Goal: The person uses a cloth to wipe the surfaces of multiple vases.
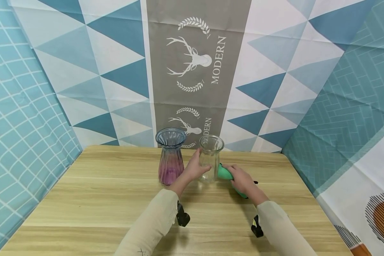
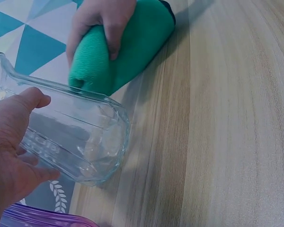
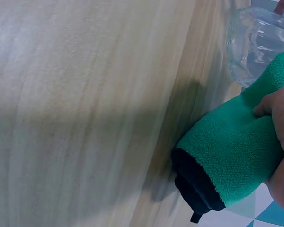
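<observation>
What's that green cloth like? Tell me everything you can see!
The green cloth looks soft and fuzzy, like a towel, with black edging and a small black tab. It's folded or rolled into a thick bundle, gripped in the person's right hand. It's beside the clear vase, but I can't tell whether it touches the vase or the wooden table.

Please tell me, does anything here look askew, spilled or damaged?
The printed deer and the word MODERN on the backdrop lie sideways, as if it were hung turned. Otherwise, the clear vase and the blue-purple vase stand upright; I see no spill or damage.
</observation>
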Available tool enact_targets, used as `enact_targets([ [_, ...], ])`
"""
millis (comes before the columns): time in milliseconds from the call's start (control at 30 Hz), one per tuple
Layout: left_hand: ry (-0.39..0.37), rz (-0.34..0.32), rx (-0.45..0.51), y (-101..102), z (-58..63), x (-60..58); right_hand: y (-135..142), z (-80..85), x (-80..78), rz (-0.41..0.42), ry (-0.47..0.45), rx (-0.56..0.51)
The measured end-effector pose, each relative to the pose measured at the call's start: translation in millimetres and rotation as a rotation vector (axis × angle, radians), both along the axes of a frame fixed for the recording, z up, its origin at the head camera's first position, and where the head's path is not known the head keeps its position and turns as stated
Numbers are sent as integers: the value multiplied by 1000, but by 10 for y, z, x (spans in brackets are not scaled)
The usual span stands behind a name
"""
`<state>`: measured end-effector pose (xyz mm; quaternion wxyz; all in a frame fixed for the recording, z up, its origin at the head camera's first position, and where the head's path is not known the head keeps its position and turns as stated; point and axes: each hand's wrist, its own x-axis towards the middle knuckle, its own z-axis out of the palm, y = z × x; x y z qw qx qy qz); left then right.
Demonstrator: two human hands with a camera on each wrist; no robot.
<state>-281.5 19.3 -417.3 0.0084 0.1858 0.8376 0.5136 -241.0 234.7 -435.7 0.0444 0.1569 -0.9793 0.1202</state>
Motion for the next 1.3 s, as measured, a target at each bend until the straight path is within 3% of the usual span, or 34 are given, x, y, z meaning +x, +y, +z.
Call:
enact_targets([
  [167,-5,-1,-11,-7,5,0,26,-17,23,4,-14,4],
  [467,28,-11,-6,-4,8,-4,94,79,6,-18,9,-87],
  [933,47,1,-40,-37,-33,-15,-8,251,-50,-42,193,-237],
  [1300,46,-37,-36,-45,18,-5,-93,270,-80,-44,174,-258],
])
